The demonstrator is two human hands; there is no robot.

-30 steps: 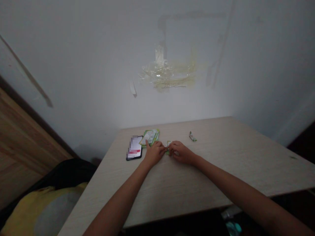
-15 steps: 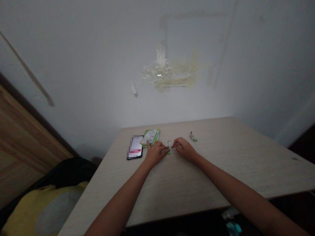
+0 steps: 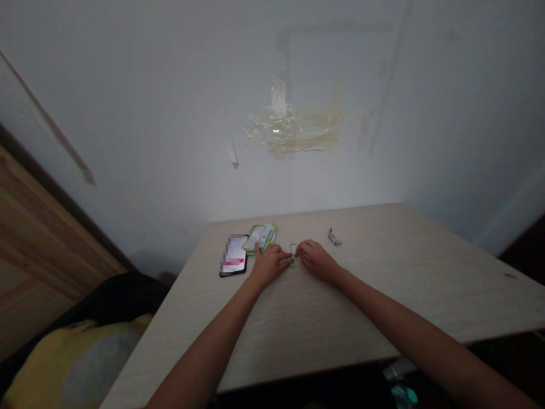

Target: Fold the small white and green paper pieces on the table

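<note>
A small green and white packet (image 3: 293,263) lies on the table between my hands, partly hidden by fingertips. My left hand (image 3: 271,266) pinches its left edge between thumb and fingers, with one outer finger raised near the larger green pouch (image 3: 263,234). Opposite, my right hand (image 3: 317,260) has its fingers curled together against the packet's right edge. What exactly those right fingertips hold is too small to see clearly. Farther right lies a crumpled green and white wrapper (image 3: 334,237), touched by neither hand.
A phone (image 3: 234,255) with a lit screen lies left of my left hand, its corner against the green pouch. The pale wooden table (image 3: 323,341) meets a wall (image 3: 179,113) with tape remnants. A yellow and grey cushion-like thing (image 3: 76,363) sits at the lower left.
My right hand has shifted slightly left, its fingertips closing in to the packet's right edge. The left hand and the other things stay in place.
</note>
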